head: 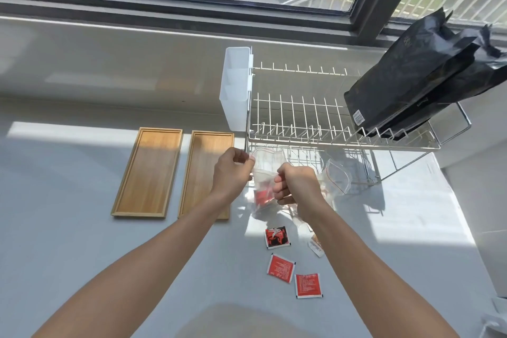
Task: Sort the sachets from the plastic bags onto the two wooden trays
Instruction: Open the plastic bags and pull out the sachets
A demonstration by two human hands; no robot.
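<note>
Three red sachets lie loose on the tabletop nearest me, with a pale one just beside them, so I judge I am partway through emptying, with nothing sorted yet. Above them my left hand pinches the rim of a clear plastic bag and my right hand is closed on its other edge, red sachets showing inside; a second bag sits just right. Next I must shake these out, then carry each kind to the two bare wooden trays lying beyond to the left.
</note>
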